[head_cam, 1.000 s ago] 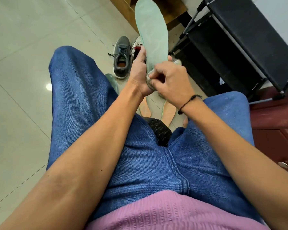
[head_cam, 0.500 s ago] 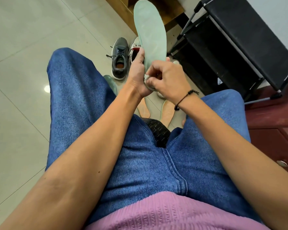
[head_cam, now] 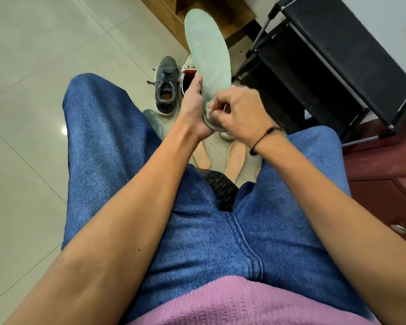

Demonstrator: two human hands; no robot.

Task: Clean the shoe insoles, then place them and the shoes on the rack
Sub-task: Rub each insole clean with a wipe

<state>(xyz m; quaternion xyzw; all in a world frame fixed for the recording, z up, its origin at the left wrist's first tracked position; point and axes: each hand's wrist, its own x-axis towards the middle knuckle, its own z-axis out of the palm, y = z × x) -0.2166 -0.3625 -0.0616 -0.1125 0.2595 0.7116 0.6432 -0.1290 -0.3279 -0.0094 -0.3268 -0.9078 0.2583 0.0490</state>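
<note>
Two hands work a long, pale-green insole (head_cam: 206, 55): left (head_cam: 192, 106) grips its heel, right (head_cam: 237, 109) pinches a small cloth (head_cam: 210, 111) there.

Four insoles (head_cam: 208, 55), two shoes (head_cam: 166, 86), one rack (head_cam: 326, 55)

The insole (head_cam: 208, 57) looks like matt, slightly fuzzy foam; the floor (head_cam: 33, 55) is glossy, smooth tile. The jeans (head_cam: 108, 137) are twilled denim, the shirt (head_cam: 232, 303) ribbed knit cloth. The rack (head_cam: 333, 50) has thin metal tubes and matt black fabric shelves; the cabinet (head_cam: 384, 198) shows polished wood with a shiny metal knob (head_cam: 398, 228)
</note>
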